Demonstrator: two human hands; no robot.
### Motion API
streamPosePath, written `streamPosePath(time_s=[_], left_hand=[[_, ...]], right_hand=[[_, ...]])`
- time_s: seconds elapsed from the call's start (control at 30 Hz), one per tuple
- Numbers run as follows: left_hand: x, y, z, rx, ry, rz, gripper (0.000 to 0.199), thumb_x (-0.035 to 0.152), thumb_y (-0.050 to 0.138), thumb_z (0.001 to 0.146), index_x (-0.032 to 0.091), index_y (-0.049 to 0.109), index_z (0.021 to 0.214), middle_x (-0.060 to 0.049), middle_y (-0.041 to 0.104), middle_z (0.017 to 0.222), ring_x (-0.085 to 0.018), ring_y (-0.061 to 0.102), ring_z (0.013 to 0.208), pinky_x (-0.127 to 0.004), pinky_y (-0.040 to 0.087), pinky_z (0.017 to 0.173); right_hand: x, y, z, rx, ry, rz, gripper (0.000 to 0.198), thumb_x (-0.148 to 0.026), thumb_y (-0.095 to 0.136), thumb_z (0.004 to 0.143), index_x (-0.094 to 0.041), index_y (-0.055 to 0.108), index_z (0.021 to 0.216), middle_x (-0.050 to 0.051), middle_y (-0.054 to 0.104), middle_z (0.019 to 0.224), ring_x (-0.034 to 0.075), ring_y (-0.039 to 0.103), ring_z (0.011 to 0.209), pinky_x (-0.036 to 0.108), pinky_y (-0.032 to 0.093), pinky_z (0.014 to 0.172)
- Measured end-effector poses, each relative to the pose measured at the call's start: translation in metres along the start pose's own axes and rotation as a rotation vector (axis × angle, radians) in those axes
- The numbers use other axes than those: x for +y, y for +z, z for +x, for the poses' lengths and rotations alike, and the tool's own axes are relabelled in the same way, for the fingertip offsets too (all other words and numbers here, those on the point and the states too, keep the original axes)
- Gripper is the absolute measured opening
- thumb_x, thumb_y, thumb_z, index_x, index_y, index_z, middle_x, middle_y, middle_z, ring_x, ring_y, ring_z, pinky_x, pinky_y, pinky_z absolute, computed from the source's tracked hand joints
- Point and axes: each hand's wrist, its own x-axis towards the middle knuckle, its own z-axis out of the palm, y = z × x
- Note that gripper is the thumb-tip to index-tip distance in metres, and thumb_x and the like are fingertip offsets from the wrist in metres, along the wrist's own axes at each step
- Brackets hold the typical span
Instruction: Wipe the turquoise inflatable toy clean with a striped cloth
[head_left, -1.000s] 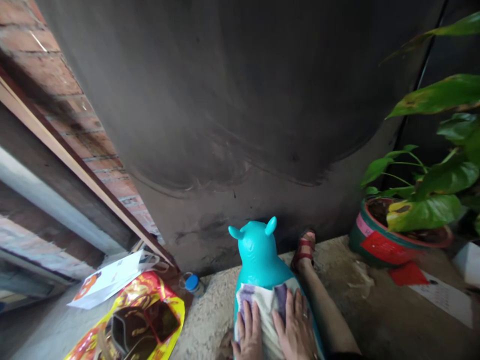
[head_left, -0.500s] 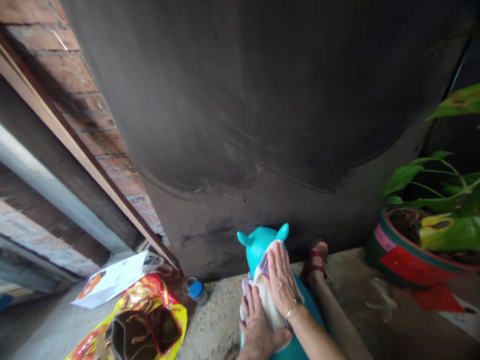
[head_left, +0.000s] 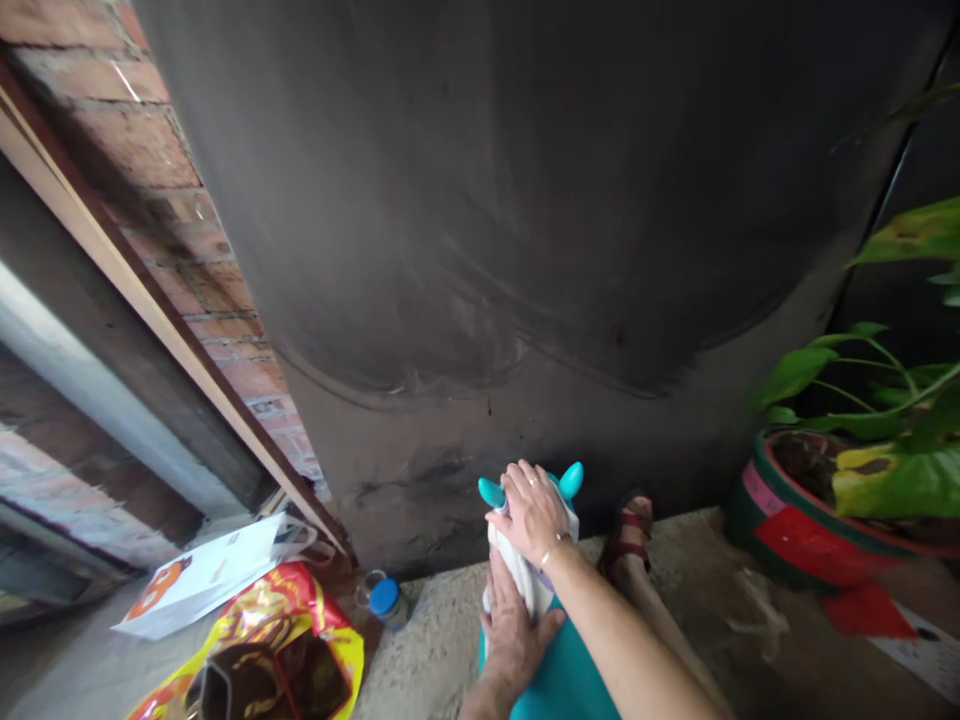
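A teal toy animal (head_left: 570, 675) with two ear-like knobs stands low in front of me, its top end near the dark panel. Over its head and back lies a white cloth (head_left: 514, 548) with purplish edges. My right hand (head_left: 534, 515) is closed over the cloth on the head, fingers together and bent over the top, hiding most of the head. Lower down, my left hand (head_left: 514, 630) rests open on the cloth's lower part, its fingers flat and its thumb out to the side. A ring and a bracelet are on the right hand and wrist.
A large dark panel (head_left: 480, 250) rises ahead. At left on the floor are a blue-lidded jar (head_left: 386, 603), a red-yellow bag (head_left: 341, 655) and a white paper bag (head_left: 202, 580). At right are a sandalled foot (head_left: 634, 530) and a potted plant (head_left: 795, 520).
My right hand has moved up and left from the side of the toy's head onto its top, carrying the cloth over it. My left hand remains low on the cloth.
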Motion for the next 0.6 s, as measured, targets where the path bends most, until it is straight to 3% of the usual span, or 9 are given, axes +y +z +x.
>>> streamPosePath(time_s=[0.1,0.17,0.27,0.37,0.47,0.53,0.6], left_hand=[[-0.011,0.012,-0.015,-0.008,-0.027,0.136,0.103,0.058,0.049,0.074,0.011,-0.005,0.149,-0.008,-0.002,0.161,-0.032,0.001,0.148,-0.058,0.024,0.115],[-0.017,0.017,-0.026,-0.046,-0.059,0.214,0.101,0.059,0.049,0.073,0.011,0.002,0.149,-0.007,-0.001,0.161,-0.032,0.003,0.148,-0.058,0.027,0.113],[-0.021,0.016,-0.04,-0.072,-0.077,0.262,0.098,0.056,0.05,0.073,0.012,0.006,0.149,-0.007,0.0,0.16,-0.032,0.006,0.148,-0.056,0.031,0.112],[-0.02,0.01,-0.044,-0.066,-0.074,0.256,0.096,0.055,0.048,0.074,0.014,0.002,0.149,-0.006,-0.004,0.159,-0.032,0.005,0.147,-0.057,0.031,0.112],[-0.017,0.003,-0.038,-0.104,-0.051,0.243,0.101,0.054,0.051,0.072,0.015,-0.002,0.148,-0.005,-0.009,0.159,-0.032,-0.001,0.147,-0.056,0.03,0.112],[-0.016,-0.002,-0.034,-0.135,-0.029,0.23,0.107,0.053,0.055,0.068,0.014,-0.004,0.148,-0.005,-0.012,0.158,-0.031,-0.004,0.147,-0.055,0.031,0.112],[-0.017,-0.005,-0.03,-0.15,-0.012,0.225,0.112,0.054,0.057,0.065,0.013,-0.007,0.148,-0.005,-0.014,0.158,-0.03,-0.006,0.147,-0.054,0.03,0.113]], right_hand=[[-0.001,0.018,-0.057,0.124,-0.005,-0.015,0.06,-0.042,0.045,0.093,-0.017,0.031,0.146,0.007,0.029,0.154,0.03,0.019,0.143,0.051,0.019,0.117],[0.004,0.044,-0.097,0.193,0.049,-0.001,0.064,-0.042,0.043,0.094,-0.017,0.022,0.149,0.01,0.022,0.157,0.033,0.016,0.144,0.054,0.025,0.115],[0.017,0.083,-0.134,0.263,0.344,0.095,0.086,-0.057,0.038,0.093,-0.003,0.002,0.149,0.026,0.018,0.154,0.039,0.028,0.138,0.052,0.041,0.105],[0.027,0.095,-0.128,0.243,0.407,0.184,0.092,-0.064,0.033,0.091,-0.003,-0.005,0.148,0.028,0.021,0.152,0.038,0.031,0.137,0.051,0.041,0.105],[0.028,0.083,-0.095,0.276,0.35,0.212,0.091,-0.061,0.036,0.091,-0.006,-0.009,0.148,0.024,0.013,0.156,0.034,0.018,0.143,0.05,0.033,0.111],[0.026,0.076,-0.078,0.317,0.38,0.215,0.095,-0.06,0.038,0.091,-0.003,-0.011,0.147,0.026,0.009,0.155,0.034,0.014,0.144,0.052,0.029,0.112],[0.027,0.076,-0.077,0.255,0.447,0.181,0.093,-0.06,0.036,0.091,-0.001,-0.009,0.146,0.026,0.011,0.155,0.032,0.014,0.144,0.049,0.029,0.113]])
